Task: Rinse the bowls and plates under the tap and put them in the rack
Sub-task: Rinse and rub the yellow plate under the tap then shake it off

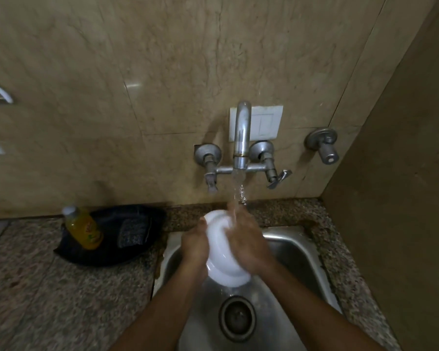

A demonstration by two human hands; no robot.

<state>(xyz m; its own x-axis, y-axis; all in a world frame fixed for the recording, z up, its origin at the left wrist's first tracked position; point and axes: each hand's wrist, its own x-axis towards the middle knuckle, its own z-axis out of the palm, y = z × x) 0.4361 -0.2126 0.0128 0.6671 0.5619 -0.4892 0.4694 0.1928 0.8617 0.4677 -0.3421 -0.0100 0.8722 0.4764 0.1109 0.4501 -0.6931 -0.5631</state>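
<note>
Gripping one white bowl (223, 252) (upturned) under one tap (241, 138), both hands clasp it.

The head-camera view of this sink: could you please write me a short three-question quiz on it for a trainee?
1. True or false: water is running from the tap.
2. Which hand lies under the stream on the white bowl? A) left hand B) right hand C) neither
3. Fill in: the yellow bottle stands on the granite counter, on the person's ____ of the steel sink.

Key:
1. True; a stream falls from the spout.
2. B; the left hand keeps a grip on the bowl's other side.
3. Left.
</note>
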